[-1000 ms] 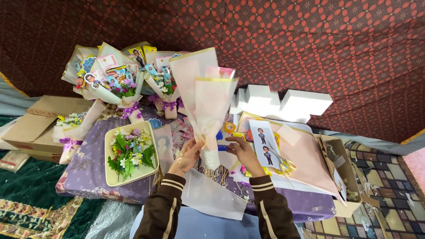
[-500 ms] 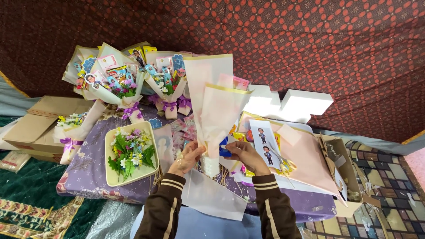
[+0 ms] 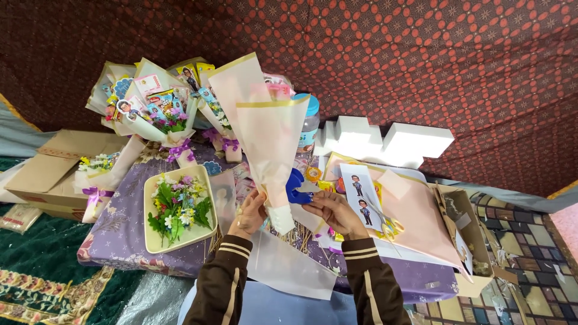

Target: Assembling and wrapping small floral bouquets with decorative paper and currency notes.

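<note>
Centre of frame: a pale pink wrapped bouquet cone (image 3: 265, 132) with gold-edged paper, standing nearly upright. Long axis runs bottom to top with a slight lean toward the upper left; the narrow white-taped stem end points down toward the person, the wide flared mouth opens toward the top of the frame.

Left hand (image 3: 248, 212), just left of centre and below the cone: fingers curled against the lower part of the wrap, thumb toward the stem, gripping it near the narrow end.

Right hand (image 3: 335, 212), right of the stem: fingers drawn together, pinching a strip of clear tape that runs toward the blue tape dispenser (image 3: 295, 185) just behind the stem. Whether the strip touches the cone cannot be told.

Both sleeves dark brown with tan stripes at the cuffs.

Lower centre: a white paper sheet (image 3: 289, 268) lies under the hands on the purple cloth (image 3: 117, 235).

Left of centre: a cream square tray (image 3: 155, 241) holding mixed small flowers.

Upper left: finished bouquets (image 3: 159, 114) leaning together.

Right of centre: a pink paper sheet (image 3: 415, 216); on it, scissors (image 3: 385, 222) with yellow handles.

Upper right of centre: white foam blocks (image 3: 385, 141).
</note>
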